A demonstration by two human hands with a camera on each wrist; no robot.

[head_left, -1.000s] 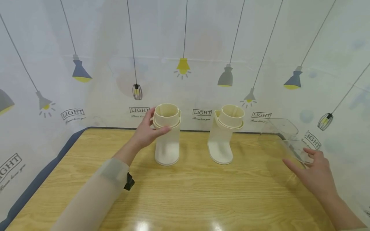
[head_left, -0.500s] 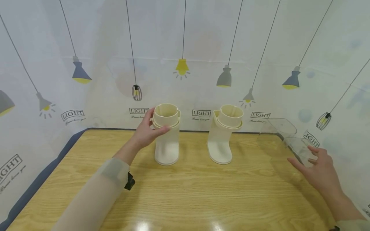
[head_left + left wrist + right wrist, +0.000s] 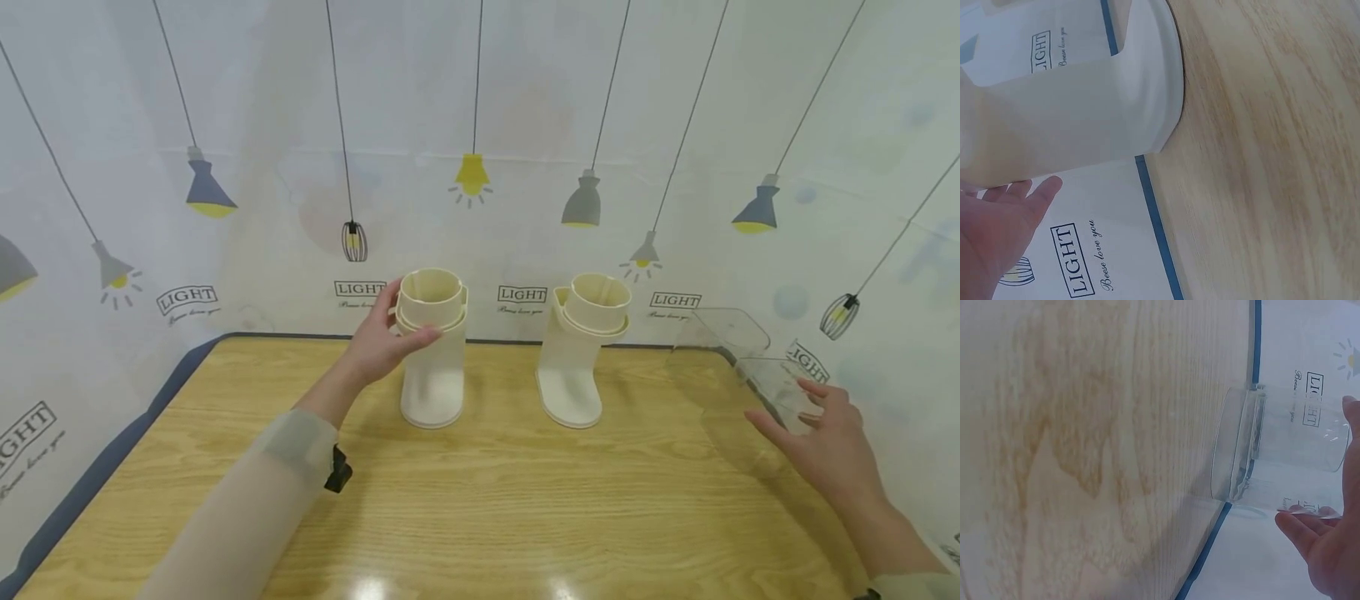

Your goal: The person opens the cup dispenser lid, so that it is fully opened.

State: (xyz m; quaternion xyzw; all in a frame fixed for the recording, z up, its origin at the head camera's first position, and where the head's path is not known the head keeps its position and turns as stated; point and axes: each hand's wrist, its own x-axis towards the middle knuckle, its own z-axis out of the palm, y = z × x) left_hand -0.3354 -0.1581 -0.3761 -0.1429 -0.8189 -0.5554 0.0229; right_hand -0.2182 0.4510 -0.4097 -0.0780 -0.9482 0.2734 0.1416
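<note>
My left hand grips a cream plastic stand near its top, thumb across the front and fingers along the left side. A short round cup sits in the stand's ring. In the left wrist view, the fingertips lie along the side of the upright stand. My right hand is at a clear see-through container on the right, thumb and fingers spread apart. The right wrist view has the fingertips right at the container's edge.
A second cream stand with a round cup in its ring stands right of the first. Both are on a wooden table. A lamp-printed cloth hangs close behind and beside the table, with a dark blue edge.
My right hand has shifted slightly right, its thumb drawn back from the clear container. The left hand and both stands hold their places.
</note>
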